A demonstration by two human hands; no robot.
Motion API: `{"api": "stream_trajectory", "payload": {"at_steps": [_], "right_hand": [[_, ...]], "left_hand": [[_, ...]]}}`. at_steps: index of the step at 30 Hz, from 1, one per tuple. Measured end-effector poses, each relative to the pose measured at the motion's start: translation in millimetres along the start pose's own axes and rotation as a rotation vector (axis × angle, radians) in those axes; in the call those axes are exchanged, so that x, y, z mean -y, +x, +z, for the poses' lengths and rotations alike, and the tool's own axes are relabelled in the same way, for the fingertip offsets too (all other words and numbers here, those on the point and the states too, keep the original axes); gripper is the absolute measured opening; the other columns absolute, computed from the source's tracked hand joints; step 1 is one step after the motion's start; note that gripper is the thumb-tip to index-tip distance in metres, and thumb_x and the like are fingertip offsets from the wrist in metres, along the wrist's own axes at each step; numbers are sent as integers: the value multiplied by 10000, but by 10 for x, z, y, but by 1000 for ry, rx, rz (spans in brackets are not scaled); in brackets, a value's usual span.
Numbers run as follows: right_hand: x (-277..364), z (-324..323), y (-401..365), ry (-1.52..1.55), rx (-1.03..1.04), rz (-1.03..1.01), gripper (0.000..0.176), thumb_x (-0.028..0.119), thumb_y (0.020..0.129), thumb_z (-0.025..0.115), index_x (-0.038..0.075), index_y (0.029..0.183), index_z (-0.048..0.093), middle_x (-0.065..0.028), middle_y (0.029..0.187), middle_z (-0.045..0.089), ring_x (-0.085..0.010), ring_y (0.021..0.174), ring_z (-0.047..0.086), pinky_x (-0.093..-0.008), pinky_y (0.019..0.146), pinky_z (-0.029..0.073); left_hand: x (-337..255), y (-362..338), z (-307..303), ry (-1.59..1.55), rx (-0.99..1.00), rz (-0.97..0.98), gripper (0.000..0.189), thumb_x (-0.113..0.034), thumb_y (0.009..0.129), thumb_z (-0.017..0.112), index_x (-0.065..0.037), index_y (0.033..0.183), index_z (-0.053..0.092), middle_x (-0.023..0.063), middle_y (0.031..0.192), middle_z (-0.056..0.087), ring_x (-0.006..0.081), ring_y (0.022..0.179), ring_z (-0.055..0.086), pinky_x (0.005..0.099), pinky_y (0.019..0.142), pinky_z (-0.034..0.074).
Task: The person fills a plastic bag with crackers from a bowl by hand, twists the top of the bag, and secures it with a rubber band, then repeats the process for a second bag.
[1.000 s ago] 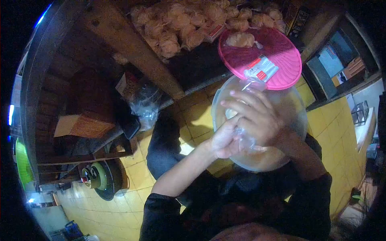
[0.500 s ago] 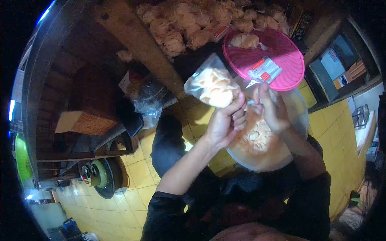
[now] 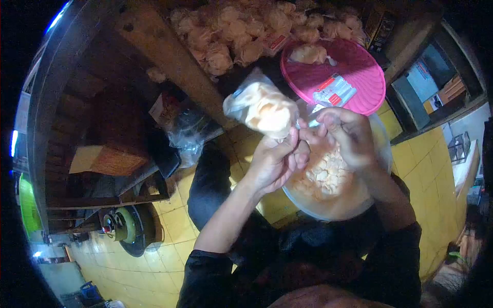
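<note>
A clear plastic bag of round, pale crackers (image 3: 267,113) hangs tilted up and to the left from my left hand (image 3: 280,159). That hand's thumb and fingers are closed on the bag's gathered neck. My right hand (image 3: 352,136) is closed beside it, its fingertips pinching the loose end of the bag's plastic near the neck. Under both hands, a large round tub (image 3: 377,192) holds more loose crackers (image 3: 328,172). Behind the right hand lies a pink ribbed lid (image 3: 367,84), bearing a red-and-white packet (image 3: 336,92) and another filled bag (image 3: 309,54).
Many filled bags (image 3: 231,36) are heaped at the back. On the left stand a wooden shelf, a cardboard box (image 3: 108,159) and crumpled clear plastic (image 3: 190,138). A green gas cylinder (image 3: 123,226) stands on the yellow tiled floor (image 3: 169,256).
My left hand and the bag have moved slightly left and down. The right hand has turned and drawn its fingers together beside the bag's neck.
</note>
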State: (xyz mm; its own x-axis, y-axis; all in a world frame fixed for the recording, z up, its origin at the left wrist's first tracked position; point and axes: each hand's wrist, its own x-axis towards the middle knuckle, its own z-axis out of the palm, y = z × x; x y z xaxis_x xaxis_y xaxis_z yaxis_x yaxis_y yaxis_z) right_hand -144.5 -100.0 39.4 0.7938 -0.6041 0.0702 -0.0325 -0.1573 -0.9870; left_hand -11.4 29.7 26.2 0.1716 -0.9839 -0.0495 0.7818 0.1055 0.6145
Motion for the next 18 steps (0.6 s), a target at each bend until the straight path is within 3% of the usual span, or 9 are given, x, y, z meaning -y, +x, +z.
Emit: {"api": "stream_trajectory", "payload": {"at_steps": [1,3,4,6,9,10,11,13,18], "right_hand": [[11,-13,23,3,-2,2,161,203,925,581,49,912,624,-63,862,641,-134,702,568,-256,641,450],[39,-53,104,-779,-190,-1028,122,144,820,615,42,875,653,-92,920,649,-258,831,633,-328,726,490],[140,-42,53,-956,-19,-1024,190,124,731,629,45,900,665,-133,992,654,-331,980,627,-396,804,488],[-3,-23,48,-873,66,-983,185,118,736,630,49,904,667,-125,1022,658,-316,1015,622,-403,817,485],[-147,67,-10,-728,40,-845,177,117,724,639,71,893,668,-84,1079,670,-255,1066,610,-402,830,461],[-100,59,-19,-778,34,-818,177,115,720,641,77,890,670,-69,1040,678,-238,1033,615,-383,820,449],[-75,59,-18,-826,27,-793,178,112,715,642,82,888,671,-53,1002,685,-221,999,621,-363,810,436],[-86,69,-36,-835,11,-757,173,115,714,642,89,883,672,-48,963,687,-210,962,620,-358,810,422],[-145,100,-39,-880,-37,-662,166,116,707,636,98,868,672,-46,867,680,-213,865,611,-368,825,406]], "left_hand": [[-1,-2,18,48,-26,-6,236,-236,999,491,-38,1126,493,56,768,580,98,560,470,239,517,402],[-12,31,-140,88,-1,-76,238,-263,996,506,-31,1006,557,35,705,569,92,544,480,236,503,387],[-17,41,-213,308,-32,-141,253,-265,994,511,-34,916,577,20,662,548,89,538,472,233,505,379],[27,37,-252,705,-68,-227,343,-249,981,511,-31,731,603,1,596,531,86,546,470,230,526,380],[-26,67,-262,993,-61,-144,314,-239,973,507,-1,796,613,1,629,554,91,571,493,260,542,405],[39,66,-278,1054,-46,7,285,-219,961,493,22,867,613,63,646,591,173,598,564,329,587,450],[36,41,-273,1057,-47,6,285,-219,961,493,22,867,613,63,646,591,173,598,564,329,587,450],[-23,5,-160,1311,-51,58,260,-193,943,483,32,863,586,155,676,604,302,645,609,406,638,467],[-23,39,-164,1763,23,367,183,-152,909,500,7,846,566,195,725,568,383,679,572,423,625,442]]}}
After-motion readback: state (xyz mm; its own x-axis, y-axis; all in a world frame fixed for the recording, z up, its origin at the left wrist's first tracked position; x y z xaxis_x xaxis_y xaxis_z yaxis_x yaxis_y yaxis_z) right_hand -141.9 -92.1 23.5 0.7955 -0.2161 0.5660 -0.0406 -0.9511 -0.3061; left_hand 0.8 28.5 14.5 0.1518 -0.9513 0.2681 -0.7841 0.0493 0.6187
